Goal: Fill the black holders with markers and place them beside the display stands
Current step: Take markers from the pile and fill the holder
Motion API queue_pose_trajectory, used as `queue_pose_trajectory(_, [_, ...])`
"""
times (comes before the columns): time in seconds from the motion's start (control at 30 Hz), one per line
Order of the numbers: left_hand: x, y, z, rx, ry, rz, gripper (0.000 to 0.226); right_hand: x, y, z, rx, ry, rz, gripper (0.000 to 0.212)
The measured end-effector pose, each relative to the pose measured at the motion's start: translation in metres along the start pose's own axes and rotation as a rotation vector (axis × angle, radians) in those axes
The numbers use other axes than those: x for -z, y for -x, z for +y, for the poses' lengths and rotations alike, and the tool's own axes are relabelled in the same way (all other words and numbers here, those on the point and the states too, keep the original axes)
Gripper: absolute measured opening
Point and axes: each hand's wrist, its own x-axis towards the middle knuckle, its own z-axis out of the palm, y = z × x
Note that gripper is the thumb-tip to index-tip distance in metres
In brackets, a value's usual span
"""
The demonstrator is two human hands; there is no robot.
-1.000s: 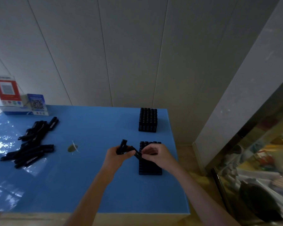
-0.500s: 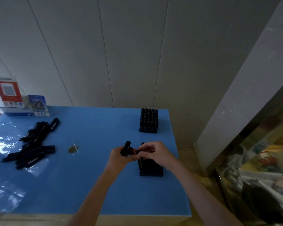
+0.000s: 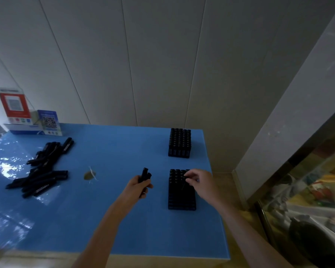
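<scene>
The right hand (image 3: 198, 182) covers the far right corner of the near black rectangular marker holder (image 3: 181, 192), hiding whatever its fingertips pinch there. Right of that holder, the cluttered shelf contents (image 3: 313, 200) are blurred and cut off.

We see a bright blue table (image 3: 104, 219) filling the lower left of the frame. On it lie black markers (image 3: 41, 169) at left with pale lettering, and two black holders (image 3: 179, 143) at right. At upper left stand a red and white sign (image 3: 14, 105) and a blue sign (image 3: 49, 121) bearing a black-and-white square code. The wall (image 3: 162, 64) behind is pale grey.
</scene>
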Motion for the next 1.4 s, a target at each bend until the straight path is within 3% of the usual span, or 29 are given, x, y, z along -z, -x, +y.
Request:
queue_pose_trajectory(0.3, [0.016, 0.009, -0.008, -0.035, -0.137, 0.008, 0.028, -0.025, 0.005, 0.018, 0.116, 0.231, 0.070, 0.014])
queue_pose_trajectory(0.63, [0.017, 0.007, -0.010, -0.032, 0.032, -0.033, 0.025, -0.029, 0.005, 0.020, 0.199, 0.281, 0.100, 0.008])
queue_pose_trajectory(0.8, [0.012, 0.014, -0.005, -0.075, -0.037, -0.098, 0.034, -0.025, 0.007, 0.018, 0.198, 0.310, 0.068, 0.011])
queue_pose_trajectory(0.97, [0.000, 0.014, -0.002, -0.130, -0.088, -0.134, 0.034, -0.017, 0.008, -0.005, 0.113, 0.055, 0.114, 0.008])
queue_pose_trajectory(1.17, [-0.023, 0.011, 0.000, -0.152, -0.148, -0.135, 0.022, -0.005, 0.004, -0.041, -0.043, -0.449, -0.141, 0.019])
queue_pose_trajectory(1.4, [-0.035, 0.008, -0.003, -0.177, -0.208, -0.112, 0.019, -0.002, 0.008, -0.041, -0.077, -0.559, -0.128, 0.012])
